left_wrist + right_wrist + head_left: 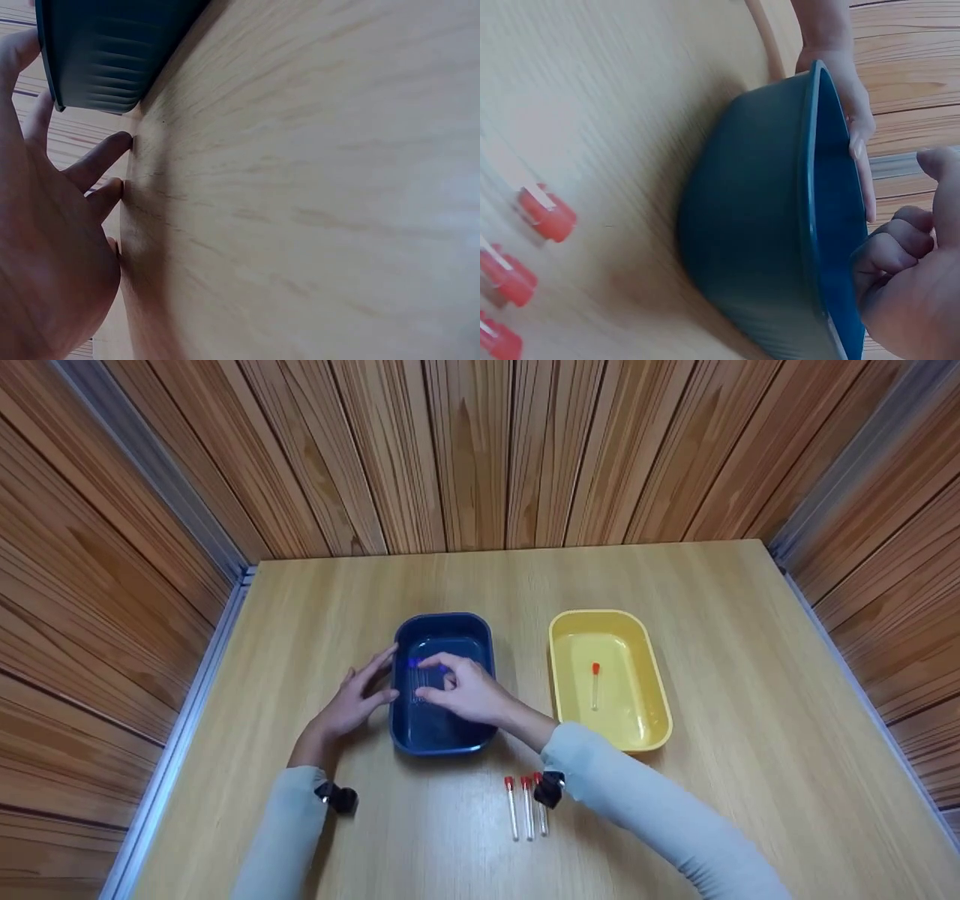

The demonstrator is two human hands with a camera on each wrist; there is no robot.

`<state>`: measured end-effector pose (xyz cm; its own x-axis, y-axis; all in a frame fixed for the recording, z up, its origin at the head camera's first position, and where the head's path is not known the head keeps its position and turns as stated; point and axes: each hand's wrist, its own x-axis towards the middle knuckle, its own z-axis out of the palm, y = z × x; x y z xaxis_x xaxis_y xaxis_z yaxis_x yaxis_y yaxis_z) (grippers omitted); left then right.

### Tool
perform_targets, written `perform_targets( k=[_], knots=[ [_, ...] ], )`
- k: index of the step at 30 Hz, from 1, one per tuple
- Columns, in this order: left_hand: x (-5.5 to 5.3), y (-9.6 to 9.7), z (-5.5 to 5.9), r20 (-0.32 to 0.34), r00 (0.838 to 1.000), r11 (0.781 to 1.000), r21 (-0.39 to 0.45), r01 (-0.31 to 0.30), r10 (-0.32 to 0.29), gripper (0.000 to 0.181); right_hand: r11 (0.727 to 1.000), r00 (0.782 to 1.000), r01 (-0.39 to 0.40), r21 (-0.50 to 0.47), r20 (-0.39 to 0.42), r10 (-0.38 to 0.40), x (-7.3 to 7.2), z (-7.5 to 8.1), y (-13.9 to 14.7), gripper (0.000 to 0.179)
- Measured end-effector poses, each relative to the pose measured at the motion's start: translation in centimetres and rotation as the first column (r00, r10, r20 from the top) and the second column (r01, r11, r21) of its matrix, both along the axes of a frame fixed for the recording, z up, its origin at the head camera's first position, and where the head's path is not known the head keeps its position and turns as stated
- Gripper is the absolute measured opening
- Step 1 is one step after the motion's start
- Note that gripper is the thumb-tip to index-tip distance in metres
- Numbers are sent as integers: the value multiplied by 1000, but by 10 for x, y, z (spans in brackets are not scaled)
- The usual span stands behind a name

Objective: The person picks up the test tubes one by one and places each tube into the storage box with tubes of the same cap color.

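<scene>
A dark blue bin [442, 748] stands left of the middle of the table. Over it reaches my right hand [469, 690], thumb and index finger spread apart, with the other fingers curled in. Below those fingertips, several clear tubes with purple caps [414, 663] lie in the bin, partly covered by the hand. At the bin's left side my left hand [352, 701] rests its thumb and a fingertip against the rim, its other fingers stretched out, as the left wrist view also shows. In the right wrist view nothing shows between the right thumb [937, 161] and fingers.
To the right stands a yellow bin [652, 690] with one red-capped tube [595, 687] inside. Three more red-capped tubes [528, 810] lie near the front of the table, the rightmost partly behind the black wrist camera [550, 790]. Wood-panelled walls [465, 457] enclose the table.
</scene>
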<state>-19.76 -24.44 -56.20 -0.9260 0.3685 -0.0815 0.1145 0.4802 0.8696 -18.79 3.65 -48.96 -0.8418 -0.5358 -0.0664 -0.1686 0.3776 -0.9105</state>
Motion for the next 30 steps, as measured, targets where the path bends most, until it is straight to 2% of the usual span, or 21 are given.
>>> perform_targets(
  k=[7, 15, 23, 30],
  knots=[
    [2, -1, -1, 8, 1000, 1000, -1, -5, 5, 74, 1000, 1000, -23, 12, 0, 23, 12, -2, 7, 47],
    [0, 0, 0, 19, 1000, 1000, -13, -8, 8, 75, 999, 999, -39, 9, 30, 39, 22, 0, 16, 47],
    [0, 1, -2, 20, 1000, 1000, 1, 0, 0, 76, 998, 996, -56, 10, 65, 55, 28, 2, 28, 45],
    [-1, 1, 0, 11, 1000, 1000, 16, -8, 8, 74, 996, 997, -74, 57, 42, 72, 30, 4, 40, 43]
  ],
)
